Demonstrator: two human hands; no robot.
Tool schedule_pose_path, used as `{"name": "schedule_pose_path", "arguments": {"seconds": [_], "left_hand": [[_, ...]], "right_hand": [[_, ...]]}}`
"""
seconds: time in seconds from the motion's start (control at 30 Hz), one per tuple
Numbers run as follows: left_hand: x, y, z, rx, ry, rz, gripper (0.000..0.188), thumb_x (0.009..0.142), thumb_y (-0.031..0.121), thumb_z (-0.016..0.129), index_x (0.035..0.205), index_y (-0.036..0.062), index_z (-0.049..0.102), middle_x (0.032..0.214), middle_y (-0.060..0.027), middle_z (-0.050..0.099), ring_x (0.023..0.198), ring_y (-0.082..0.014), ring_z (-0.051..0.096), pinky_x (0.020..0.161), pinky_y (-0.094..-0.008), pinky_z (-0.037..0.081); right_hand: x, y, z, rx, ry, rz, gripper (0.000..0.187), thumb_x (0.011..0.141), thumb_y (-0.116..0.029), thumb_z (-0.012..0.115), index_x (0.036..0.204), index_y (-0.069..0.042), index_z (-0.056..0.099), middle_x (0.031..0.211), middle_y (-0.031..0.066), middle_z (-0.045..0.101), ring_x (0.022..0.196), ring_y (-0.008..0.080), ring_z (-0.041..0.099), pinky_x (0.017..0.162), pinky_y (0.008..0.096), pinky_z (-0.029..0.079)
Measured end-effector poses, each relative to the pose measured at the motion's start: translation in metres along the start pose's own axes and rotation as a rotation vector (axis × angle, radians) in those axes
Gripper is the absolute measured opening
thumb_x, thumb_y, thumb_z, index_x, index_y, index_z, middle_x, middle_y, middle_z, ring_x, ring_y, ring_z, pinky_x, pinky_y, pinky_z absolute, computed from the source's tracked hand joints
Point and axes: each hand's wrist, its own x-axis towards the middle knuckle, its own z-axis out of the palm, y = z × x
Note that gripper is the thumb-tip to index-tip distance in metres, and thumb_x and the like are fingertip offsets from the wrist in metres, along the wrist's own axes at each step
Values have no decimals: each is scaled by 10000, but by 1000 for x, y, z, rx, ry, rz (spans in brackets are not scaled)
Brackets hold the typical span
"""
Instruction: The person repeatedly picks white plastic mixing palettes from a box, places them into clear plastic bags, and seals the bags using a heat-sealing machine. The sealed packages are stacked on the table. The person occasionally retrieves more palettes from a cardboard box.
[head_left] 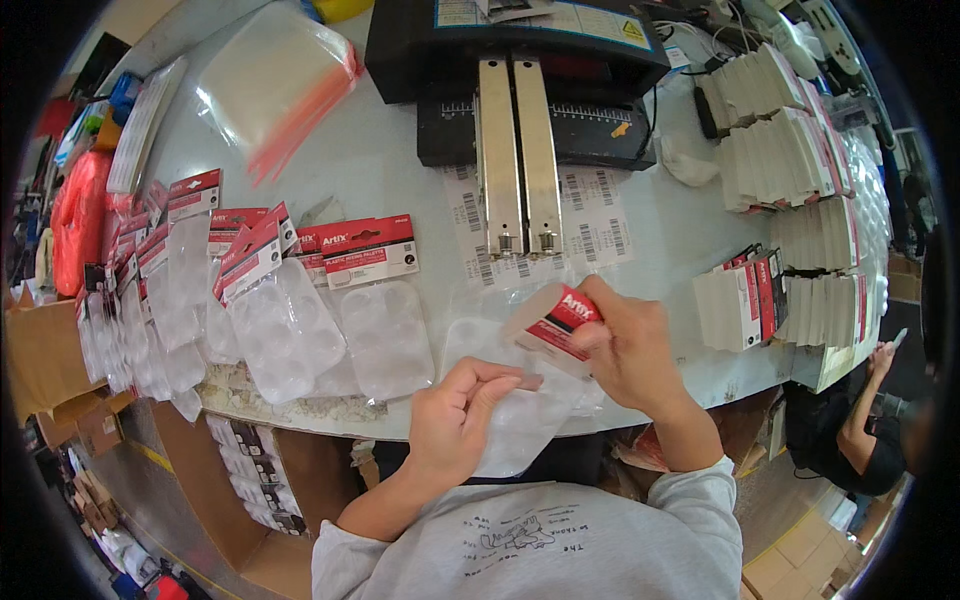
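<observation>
Right hand (634,345) grips the red-and-white header card (558,318), left hand (452,415) pinches the clear plastic palette (515,432) below, presumably steadying it; card stacks (780,160) stand rightward, likely for easy reach.

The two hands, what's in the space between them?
In the head view, a red-and-white card, gripped by the right hand, and part of some see-through plastic show between it and the left hand.

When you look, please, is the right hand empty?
No, the right hand holds a red-and-white card between thumb and fingers.
</observation>
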Motion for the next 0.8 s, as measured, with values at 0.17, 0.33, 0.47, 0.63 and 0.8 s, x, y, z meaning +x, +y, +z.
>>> {"name": "schedule_pose_path", "arguments": {"seconds": [0.17,0.33,0.47,0.63,0.8], "left_hand": [[2,-3,-4,35,12,23,129,918,122,531,916,4,583,850,-56,698,534,-34,468,494,-196,390],[4,-1,-2,187,73,45,121,897,133,570,875,15,585,732,-63,673,486,-34,414,452,-196,350],[6,-2,1,126,124,35,132,882,140,595,844,14,593,614,-54,612,477,-43,410,444,-208,345],[6,-7,3,131,126,39,144,886,132,591,815,7,594,558,-11,550,481,-36,368,443,-201,321],[9,-13,6,3,98,-4,141,889,130,589,847,-4,602,572,15,511,530,-23,373,465,-191,318]], "right_hand": [[1,0,1,149,101,26,270,760,-278,717,822,-52,580,586,89,573,488,226,562,452,291,418],[1,1,13,146,83,-107,221,733,-219,742,772,-38,621,599,76,588,462,168,529,446,260,401],[0,4,15,166,243,-135,229,708,-238,758,741,-46,638,570,63,579,433,156,509,425,254,379],[-2,6,9,87,168,-229,248,680,-270,766,729,-62,640,541,47,569,413,170,506,401,257,366],[-2,9,6,151,99,-204,242,681,-274,762,737,-70,644,548,47,568,416,169,510,404,254,368]]}}
